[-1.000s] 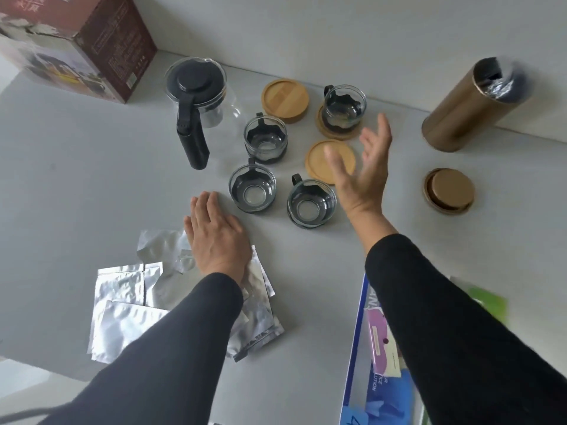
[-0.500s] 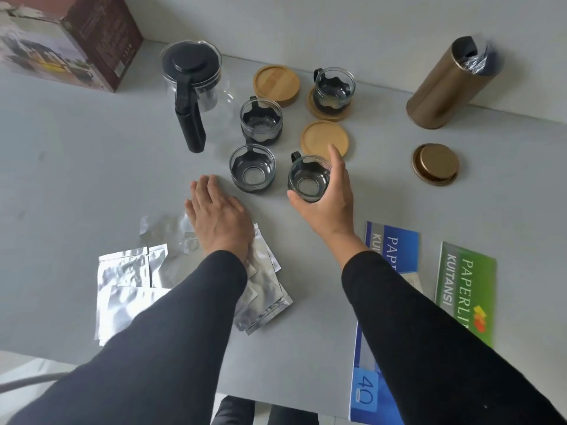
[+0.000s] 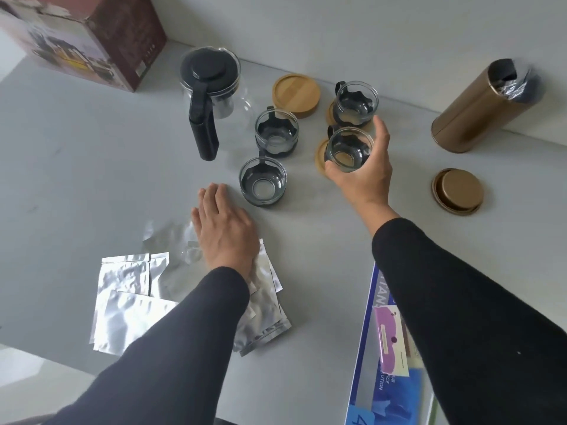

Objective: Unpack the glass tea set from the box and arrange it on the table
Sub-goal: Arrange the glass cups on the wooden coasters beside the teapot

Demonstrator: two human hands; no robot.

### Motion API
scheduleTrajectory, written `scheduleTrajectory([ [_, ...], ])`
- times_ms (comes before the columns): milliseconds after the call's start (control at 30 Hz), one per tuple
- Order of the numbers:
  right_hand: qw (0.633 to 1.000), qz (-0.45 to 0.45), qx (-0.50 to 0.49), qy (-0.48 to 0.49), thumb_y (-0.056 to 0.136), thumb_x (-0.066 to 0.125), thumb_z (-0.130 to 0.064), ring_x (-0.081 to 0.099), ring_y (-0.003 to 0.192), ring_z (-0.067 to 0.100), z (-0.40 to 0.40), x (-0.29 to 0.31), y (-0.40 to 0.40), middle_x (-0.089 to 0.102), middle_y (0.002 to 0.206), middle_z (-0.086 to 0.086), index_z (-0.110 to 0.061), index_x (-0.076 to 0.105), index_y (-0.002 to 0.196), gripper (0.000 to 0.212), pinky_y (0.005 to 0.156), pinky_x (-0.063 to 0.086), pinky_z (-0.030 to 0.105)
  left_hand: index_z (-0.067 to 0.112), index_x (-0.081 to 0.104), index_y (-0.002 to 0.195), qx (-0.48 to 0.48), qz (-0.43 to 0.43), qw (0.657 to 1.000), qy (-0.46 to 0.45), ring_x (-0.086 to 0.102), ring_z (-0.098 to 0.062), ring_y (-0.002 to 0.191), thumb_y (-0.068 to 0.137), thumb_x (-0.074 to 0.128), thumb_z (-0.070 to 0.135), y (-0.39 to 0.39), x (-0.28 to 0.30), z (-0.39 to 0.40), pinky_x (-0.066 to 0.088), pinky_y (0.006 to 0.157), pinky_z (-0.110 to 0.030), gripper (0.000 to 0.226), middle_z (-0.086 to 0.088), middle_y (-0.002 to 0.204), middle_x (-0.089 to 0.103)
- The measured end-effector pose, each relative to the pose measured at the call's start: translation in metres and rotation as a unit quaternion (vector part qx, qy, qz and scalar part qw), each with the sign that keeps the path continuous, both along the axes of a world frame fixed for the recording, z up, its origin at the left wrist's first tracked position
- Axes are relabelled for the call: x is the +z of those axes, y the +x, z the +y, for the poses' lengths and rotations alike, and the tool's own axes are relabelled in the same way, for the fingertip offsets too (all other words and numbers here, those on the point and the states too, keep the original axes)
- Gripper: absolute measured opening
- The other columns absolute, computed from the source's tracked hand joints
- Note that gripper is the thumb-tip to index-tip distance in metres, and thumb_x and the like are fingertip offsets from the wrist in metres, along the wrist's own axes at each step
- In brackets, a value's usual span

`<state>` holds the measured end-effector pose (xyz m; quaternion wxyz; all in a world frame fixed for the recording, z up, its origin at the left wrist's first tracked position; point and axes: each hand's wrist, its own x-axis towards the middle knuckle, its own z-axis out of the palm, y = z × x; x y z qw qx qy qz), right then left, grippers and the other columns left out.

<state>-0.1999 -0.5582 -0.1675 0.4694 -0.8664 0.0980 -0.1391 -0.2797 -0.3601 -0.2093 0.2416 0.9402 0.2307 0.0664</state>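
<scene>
My right hand [image 3: 363, 176] grips a glass cup with a black holder [image 3: 348, 148], held over a wooden coaster [image 3: 320, 157] that shows only at its left edge. Behind it another glass cup [image 3: 356, 102] stands on a coaster. Two more cups [image 3: 276, 133] [image 3: 263, 182] stand on the bare grey table [image 3: 92, 154]. One wooden coaster [image 3: 296, 93] lies free near the wall. The glass teapot with black lid and handle [image 3: 208, 87] stands at the back left. My left hand [image 3: 225, 231] rests flat on silver foil pouches [image 3: 129, 289].
The tea set box [image 3: 86, 35] stands at the far left corner. A gold tin [image 3: 481, 105] lies tilted at the back right, its lid [image 3: 458, 191] on the table. A blue booklet [image 3: 383, 363] lies under my right forearm. A wall runs along the back.
My right hand closed around the front right cup, lifted it and carried it back over the wooden coaster. My left hand stayed on the pouches.
</scene>
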Motion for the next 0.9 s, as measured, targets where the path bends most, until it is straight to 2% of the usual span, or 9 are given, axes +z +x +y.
scheduleTrajectory([
  [100, 1.000, 0.005, 0.010, 0.007, 0.062, 0.080, -0.024, 0.055, 0.113, 0.008, -0.001, -0.004, 0.006, 0.055, 0.128, -0.002, -0.021, 0.028, 0.143, 0.097, 0.098, 0.042, 0.019, 0.015, 0.037, 0.140, -0.001, 0.001, 1.000, 0.000, 0.017, -0.020, 0.146, 0.094, 0.036, 0.015, 0.000, 0.001, 0.000, 0.008, 0.120, -0.036, 0.046, -0.001, 0.151, 0.031],
  [267, 1.000, -0.002, 0.026, -0.003, 0.062, 0.080, -0.025, 0.054, 0.114, 0.010, -0.004, -0.007, 0.014, 0.054, 0.130, 0.001, -0.018, 0.030, 0.143, 0.096, 0.097, 0.039, 0.015, 0.017, 0.034, 0.143, 0.006, 0.009, 1.000, -0.003, 0.014, -0.018, 0.146, 0.095, 0.034, 0.016, 0.001, 0.003, -0.002, 0.004, 0.121, -0.035, 0.048, 0.000, 0.153, 0.028],
  [367, 0.999, 0.001, 0.040, -0.016, 0.063, 0.081, -0.030, 0.049, 0.117, 0.010, -0.008, -0.006, 0.014, 0.048, 0.134, 0.002, -0.019, 0.027, 0.144, 0.099, 0.100, 0.038, 0.020, 0.017, 0.034, 0.143, 0.007, 0.013, 1.000, -0.005, 0.014, -0.017, 0.147, 0.095, 0.034, 0.017, 0.001, 0.004, -0.002, 0.004, 0.120, -0.034, 0.048, 0.000, 0.154, 0.027],
  [467, 0.999, -0.018, 0.030, -0.038, 0.068, 0.076, -0.038, 0.043, 0.120, 0.012, -0.013, 0.002, 0.007, 0.044, 0.130, 0.007, -0.016, 0.026, 0.145, 0.094, 0.097, 0.034, 0.019, 0.016, 0.033, 0.145, -0.001, 0.016, 1.000, -0.005, 0.013, -0.018, 0.147, 0.096, 0.034, 0.021, 0.001, 0.004, -0.002, 0.004, 0.121, -0.035, 0.049, -0.001, 0.154, 0.027],
  [533, 0.997, -0.043, 0.027, -0.052, 0.074, 0.069, -0.037, 0.042, 0.123, 0.019, -0.017, 0.010, 0.003, 0.043, 0.131, 0.012, -0.010, 0.029, 0.144, 0.085, 0.096, 0.030, 0.013, 0.015, 0.033, 0.144, -0.005, 0.016, 1.000, -0.013, 0.014, -0.019, 0.147, 0.097, 0.031, 0.023, 0.000, 0.005, -0.002, 0.005, 0.121, -0.036, 0.048, -0.002, 0.154, 0.027],
  [633, 0.994, -0.060, 0.048, -0.073, 0.075, 0.065, -0.030, 0.044, 0.121, 0.022, -0.021, 0.025, -0.003, 0.045, 0.128, 0.014, -0.007, 0.035, 0.140, 0.075, 0.088, 0.023, -0.004, 0.016, 0.034, 0.144, -0.006, 0.017, 0.999, -0.035, 0.014, -0.018, 0.146, 0.099, 0.028, 0.023, -0.005, 0.006, -0.007, 0.005, 0.121, -0.036, 0.046, -0.001, 0.154, 0.028],
  [700, 0.992, -0.068, 0.067, -0.085, 0.075, 0.064, -0.027, 0.045, 0.118, 0.020, -0.014, 0.037, -0.005, 0.048, 0.126, 0.014, -0.005, 0.041, 0.136, 0.069, 0.088, 0.022, -0.006, 0.015, 0.036, 0.142, -0.007, 0.014, 0.998, -0.062, 0.015, -0.018, 0.146, 0.100, 0.027, 0.021, -0.005, 0.009, -0.006, 0.005, 0.120, -0.034, 0.044, -0.002, 0.153, 0.029],
  [800, 0.989, -0.079, 0.077, -0.098, 0.073, 0.063, -0.026, 0.044, 0.108, 0.012, 0.002, 0.053, -0.002, 0.053, 0.119, 0.014, -0.002, 0.049, 0.128, 0.061, 0.086, 0.026, -0.004, 0.010, 0.049, 0.131, 0.014, -0.003, 0.994, -0.111, 0.032, -0.022, 0.137, 0.098, 0.032, 0.015, 0.002, 0.018, 0.000, 0.017, 0.114, -0.030, 0.038, -0.006, 0.141, 0.043],
  [900, 0.987, -0.079, 0.088, -0.106, 0.072, 0.059, -0.033, 0.049, 0.109, 0.021, 0.023, 0.066, 0.002, 0.054, 0.118, 0.012, -0.002, 0.052, 0.125, 0.062, 0.090, 0.031, 0.010, 0.006, 0.057, 0.122, 0.037, 0.004, 0.987, -0.157, 0.043, -0.025, 0.125, 0.095, 0.035, 0.011, 0.014, 0.031, 0.016, 0.028, 0.106, -0.028, 0.035, -0.011, 0.129, 0.052],
])
